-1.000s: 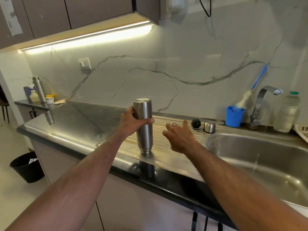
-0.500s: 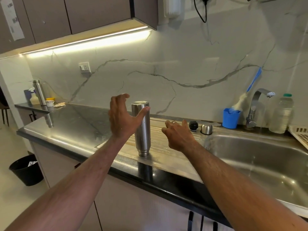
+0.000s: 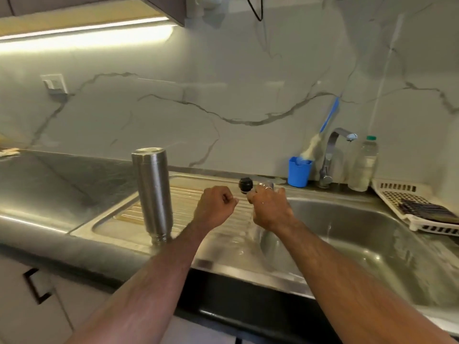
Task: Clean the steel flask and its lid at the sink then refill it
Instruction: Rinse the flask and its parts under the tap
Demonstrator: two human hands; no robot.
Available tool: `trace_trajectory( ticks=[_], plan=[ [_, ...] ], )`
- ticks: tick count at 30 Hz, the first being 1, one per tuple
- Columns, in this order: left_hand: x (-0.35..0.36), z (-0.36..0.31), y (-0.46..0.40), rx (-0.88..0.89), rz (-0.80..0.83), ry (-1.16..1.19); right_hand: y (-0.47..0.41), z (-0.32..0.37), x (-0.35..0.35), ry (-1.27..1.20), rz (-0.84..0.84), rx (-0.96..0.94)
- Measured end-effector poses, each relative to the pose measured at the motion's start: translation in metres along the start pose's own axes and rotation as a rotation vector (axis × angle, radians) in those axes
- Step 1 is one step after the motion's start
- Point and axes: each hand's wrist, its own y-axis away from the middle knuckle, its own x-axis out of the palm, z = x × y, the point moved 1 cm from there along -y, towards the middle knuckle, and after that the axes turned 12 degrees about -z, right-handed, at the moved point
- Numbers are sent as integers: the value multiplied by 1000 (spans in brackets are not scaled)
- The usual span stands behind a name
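Observation:
The steel flask (image 3: 152, 194) stands upside down, mouth down, on the ribbed drainboard (image 3: 124, 214) left of the sink; no hand touches it. My left hand (image 3: 214, 207) hovers to its right, curled into a fist with nothing in it. The black stopper (image 3: 246, 184) sits at the back of the drainboard. Beside it, the steel lid cup (image 3: 269, 183) is mostly hidden behind the fingers of my right hand (image 3: 270, 209). Those fingers reach onto the lid pieces, but a grip on either piece is not visible.
The sink basin (image 3: 372, 244) lies to the right, with the tap (image 3: 332, 155) behind it. A blue cup (image 3: 299, 171) holding a brush, a clear plastic bottle (image 3: 363, 165) and a white dish rack (image 3: 417, 204) line the back right. The counter edge runs below my forearms.
My left hand let go of the flask, moved right and closed into a fist. My right hand moved back to the lid pieces. The view shifted right.

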Motion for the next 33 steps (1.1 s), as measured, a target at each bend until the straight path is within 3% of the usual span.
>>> trace_trajectory(
  ticks=[9,16,20,23,29,33],
  plan=[
    [70,28,-56,-179,21,34,-59,-39,50,-78,43,154],
    [86,49,-70,-230,-66,78,-115,-37,84,-77,59,133],
    [83,55,-69,-250,-77,76,-133,-24,107,-90,155,149],
    [83,53,-67,-281,-133,85,-133,-16,113,-82,92,71],
    [86,25,-63,-151,-245,126,-97,-33,92,-288,-67,-16],
    [94,4,-52,-29,-202,143,-40,-78,66,-454,-60,132]
  ],
)
